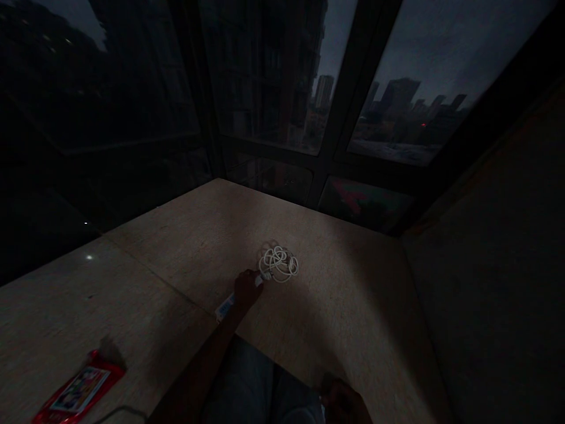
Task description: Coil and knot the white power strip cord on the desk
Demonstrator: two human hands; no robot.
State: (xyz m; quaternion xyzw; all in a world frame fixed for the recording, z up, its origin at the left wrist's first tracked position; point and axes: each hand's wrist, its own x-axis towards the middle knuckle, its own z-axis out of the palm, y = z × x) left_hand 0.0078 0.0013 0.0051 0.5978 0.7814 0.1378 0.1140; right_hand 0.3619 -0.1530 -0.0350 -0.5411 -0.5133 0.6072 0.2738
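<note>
From the head view, my left hand (247, 287) is wrapped around a white power strip (225, 307) just below the middle of the frame, its ends showing on either side of my fist and its looped cord (279, 265) lying just beyond on the ledge (189, 235). I judge this step as handling the strip, so the next move calls for minding those loops; my right hand (343, 402), lower right of centre, is too dark to tell its grip.

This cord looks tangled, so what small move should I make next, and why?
I'd probably bring the right hand to the white cord: its loops cross, the left hand holds the pale strip beside it, and the right sits apart.
</note>
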